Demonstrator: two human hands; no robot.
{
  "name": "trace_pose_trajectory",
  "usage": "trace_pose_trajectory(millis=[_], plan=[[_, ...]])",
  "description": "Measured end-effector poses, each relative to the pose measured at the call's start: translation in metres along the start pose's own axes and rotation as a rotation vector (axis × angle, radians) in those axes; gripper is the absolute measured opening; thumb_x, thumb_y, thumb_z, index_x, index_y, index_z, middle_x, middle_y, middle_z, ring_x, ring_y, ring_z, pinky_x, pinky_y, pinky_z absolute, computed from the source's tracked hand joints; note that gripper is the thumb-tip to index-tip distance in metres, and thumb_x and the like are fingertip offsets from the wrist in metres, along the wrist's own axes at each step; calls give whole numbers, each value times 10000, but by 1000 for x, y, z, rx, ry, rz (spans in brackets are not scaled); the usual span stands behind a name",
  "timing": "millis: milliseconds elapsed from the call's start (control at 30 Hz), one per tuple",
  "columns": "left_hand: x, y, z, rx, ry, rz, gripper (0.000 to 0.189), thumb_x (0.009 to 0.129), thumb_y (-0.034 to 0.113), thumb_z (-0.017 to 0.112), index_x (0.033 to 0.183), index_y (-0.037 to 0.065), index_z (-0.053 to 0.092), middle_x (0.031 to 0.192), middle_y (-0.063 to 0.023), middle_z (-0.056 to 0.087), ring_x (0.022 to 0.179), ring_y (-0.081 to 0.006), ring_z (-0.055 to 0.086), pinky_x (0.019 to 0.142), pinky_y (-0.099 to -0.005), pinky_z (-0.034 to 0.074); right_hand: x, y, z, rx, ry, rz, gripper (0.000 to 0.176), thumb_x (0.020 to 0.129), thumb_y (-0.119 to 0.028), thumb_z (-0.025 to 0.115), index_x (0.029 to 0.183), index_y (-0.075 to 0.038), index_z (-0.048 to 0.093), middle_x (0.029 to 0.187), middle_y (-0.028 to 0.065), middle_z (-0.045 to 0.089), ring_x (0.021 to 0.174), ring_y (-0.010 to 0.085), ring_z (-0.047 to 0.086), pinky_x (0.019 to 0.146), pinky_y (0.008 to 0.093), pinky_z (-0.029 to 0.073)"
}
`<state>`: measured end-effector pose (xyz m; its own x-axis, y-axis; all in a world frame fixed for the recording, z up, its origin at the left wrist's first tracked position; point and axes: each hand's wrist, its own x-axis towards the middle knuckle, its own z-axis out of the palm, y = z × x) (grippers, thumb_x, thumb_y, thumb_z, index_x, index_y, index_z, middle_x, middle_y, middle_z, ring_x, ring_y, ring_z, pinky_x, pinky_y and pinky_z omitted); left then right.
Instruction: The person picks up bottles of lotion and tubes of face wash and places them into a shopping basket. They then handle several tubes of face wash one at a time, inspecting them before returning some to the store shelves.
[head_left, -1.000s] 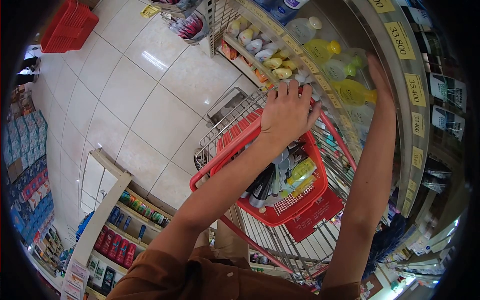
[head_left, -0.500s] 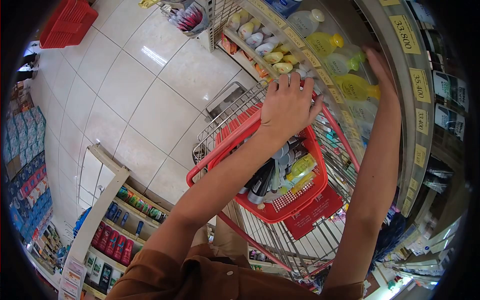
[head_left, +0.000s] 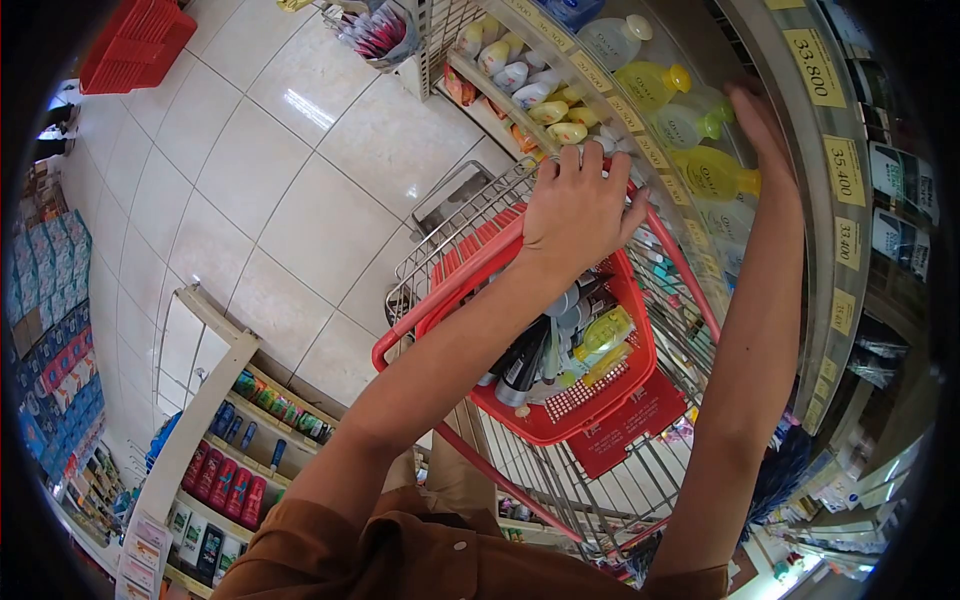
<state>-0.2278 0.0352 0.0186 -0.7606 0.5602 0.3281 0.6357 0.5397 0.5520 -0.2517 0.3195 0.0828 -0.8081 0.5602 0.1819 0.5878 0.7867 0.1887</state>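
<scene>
Conceivably the right hand (head_left: 762, 125), beyond the red basket (head_left: 545, 432), fingers extended among shelf bottles (head_left: 715, 172), grip unclear, could topple one; left hand (head_left: 575, 215) clasps the basket's far rim.

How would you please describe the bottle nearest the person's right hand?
Start at the shelf rack beside the wire trolley. On the tier by the right hand, it is the pale bottle with a green cap, flanked by yellow bottles.

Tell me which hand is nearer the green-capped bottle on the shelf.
Right. The right hand is up at the shelf, right beside the green-capped bottle. The left hand lies lower, on the far rim of the red basket, apart from it.
</scene>
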Motion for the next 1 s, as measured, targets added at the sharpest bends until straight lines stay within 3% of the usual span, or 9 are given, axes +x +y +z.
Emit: trace_pose_trajectory(millis=[400,500,667,800,900,1000], plan=[[0,0,-1,-14,-3,-9,356,853,417,659,937,72,629,891,-91,585,841,-264,595,655,-400,518,7,4,1,191,-232,73,509,856,-516,604,1230,-185,699,1305,100,646,1238,301,569,1067,417,399],[0,1,0,-15,9,-7,355,851,417,660,930,72,628,882,-90,583,835,-263,594,648,-396,514,3,16,14,133,-64,-31,534,868,-513,597,1253,-153,679,1328,114,629,1250,303,558,1072,428,392],[0,0,1,-7,26,3,355,852,419,658,922,73,628,880,-92,584,825,-264,598,644,-391,510,2,-8,-12,-72,19,-25,615,913,-542,555,1357,-119,591,1406,123,568,1302,333,510,1101,419,361],[0,0,1,4,28,3,357,853,424,655,917,74,630,872,-94,585,829,-267,600,651,-392,510,-12,-25,-30,60,85,-60,658,944,-567,512,1412,-105,535,1444,142,530,1353,350,460,1127,396,331],[0,0,0,9,23,4,358,853,425,654,917,73,629,870,-98,592,833,-272,603,656,-396,510,-35,-39,-27,352,159,-88,559,950,-468,535,1315,-49,597,1375,232,556,1305,423,485,1094,457,369],[0,1,0,13,23,13,359,852,423,655,920,72,626,868,-103,602,822,-281,614,656,-405,512,-73,-65,-64,350,-19,-6,603,976,-498,523,1381,-52,550,1423,220,527,1376,374,437,1132,394,332]])
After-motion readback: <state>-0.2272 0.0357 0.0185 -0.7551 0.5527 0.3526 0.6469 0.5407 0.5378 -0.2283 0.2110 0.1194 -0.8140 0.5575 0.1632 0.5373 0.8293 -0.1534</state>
